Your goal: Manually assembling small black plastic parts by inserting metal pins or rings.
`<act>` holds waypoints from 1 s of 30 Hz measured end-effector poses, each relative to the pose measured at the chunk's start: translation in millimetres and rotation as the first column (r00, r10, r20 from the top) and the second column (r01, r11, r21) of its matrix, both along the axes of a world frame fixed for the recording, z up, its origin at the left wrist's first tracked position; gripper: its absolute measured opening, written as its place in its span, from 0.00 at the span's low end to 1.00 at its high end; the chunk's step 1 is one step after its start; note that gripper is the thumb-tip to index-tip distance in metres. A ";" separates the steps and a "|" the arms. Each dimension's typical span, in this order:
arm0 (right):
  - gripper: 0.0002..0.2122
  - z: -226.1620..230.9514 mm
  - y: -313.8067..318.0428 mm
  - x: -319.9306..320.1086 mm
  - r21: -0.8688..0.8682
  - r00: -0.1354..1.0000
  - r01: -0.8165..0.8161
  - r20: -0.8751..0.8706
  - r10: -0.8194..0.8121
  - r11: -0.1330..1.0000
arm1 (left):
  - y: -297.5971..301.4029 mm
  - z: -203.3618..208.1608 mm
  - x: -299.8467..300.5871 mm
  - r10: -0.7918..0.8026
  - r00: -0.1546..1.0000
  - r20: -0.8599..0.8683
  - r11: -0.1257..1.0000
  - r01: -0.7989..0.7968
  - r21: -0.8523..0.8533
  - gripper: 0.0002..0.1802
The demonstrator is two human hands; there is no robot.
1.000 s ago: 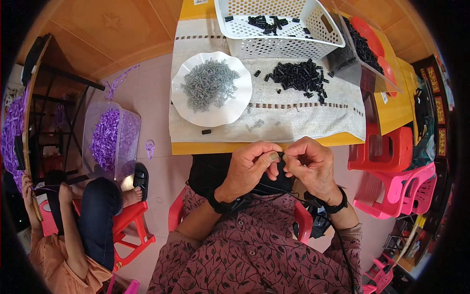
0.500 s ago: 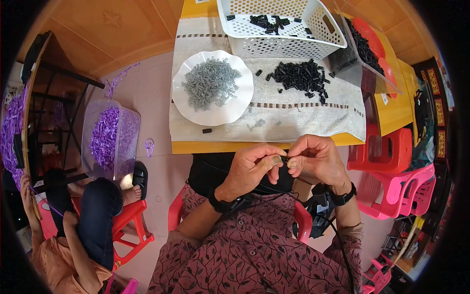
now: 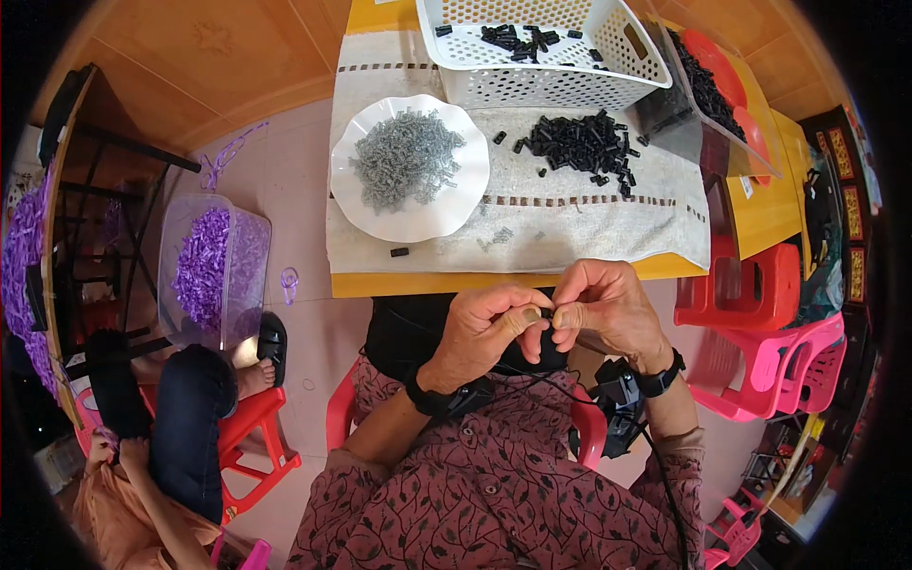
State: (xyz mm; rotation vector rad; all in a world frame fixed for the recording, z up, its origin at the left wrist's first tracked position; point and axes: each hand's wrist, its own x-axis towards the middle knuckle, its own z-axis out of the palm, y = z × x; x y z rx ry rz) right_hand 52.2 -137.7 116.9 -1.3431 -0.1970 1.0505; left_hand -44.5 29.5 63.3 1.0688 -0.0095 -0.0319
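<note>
At left, a clear tub (image 3: 250, 285) is holding purple pieces (image 3: 201, 271), a purple loop (image 3: 290, 276) is lying on the floor (image 3: 309, 347) and a co-worker (image 3: 142, 513) is wearing a black slipper (image 3: 273, 344). At right, a red stool (image 3: 781, 285) is standing beyond a pink chair (image 3: 760, 366).

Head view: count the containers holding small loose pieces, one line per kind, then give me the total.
White scalloped plate: 1
White perforated basket: 1
Clear bins: 2 (one with black pieces, one with purple pieces)
Total: 4
</note>
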 end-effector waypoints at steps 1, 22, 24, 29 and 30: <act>0.05 -0.6 0.3 -0.5 -0.013 1.000 0.009 -0.011 -0.009 1.000 | 0.5 0.7 0.3 0.017 0.999 0.027 0.999 -0.018 0.051 0.09; 0.05 -3.3 -4.8 -2.5 0.034 0.994 0.113 -0.017 -0.112 0.993 | -2.3 -0.7 4.0 0.013 0.997 -0.080 0.999 -0.015 -0.036 0.13; 0.06 -2.5 -5.0 -3.6 0.032 0.993 0.111 -0.033 -0.110 0.993 | -1.7 -2.1 3.6 0.004 0.997 -0.078 0.999 -0.008 -0.049 0.13; 0.08 -0.3 -1.5 -5.7 0.025 0.994 0.112 0.000 -0.112 0.993 | -1.2 -4.7 3.2 0.017 0.996 -0.093 0.996 -0.025 -0.087 0.12; 0.08 0.1 -0.7 -5.5 0.027 0.994 0.112 0.005 -0.113 0.993 | -0.7 -5.1 3.5 0.017 0.996 -0.087 0.996 -0.024 -0.086 0.12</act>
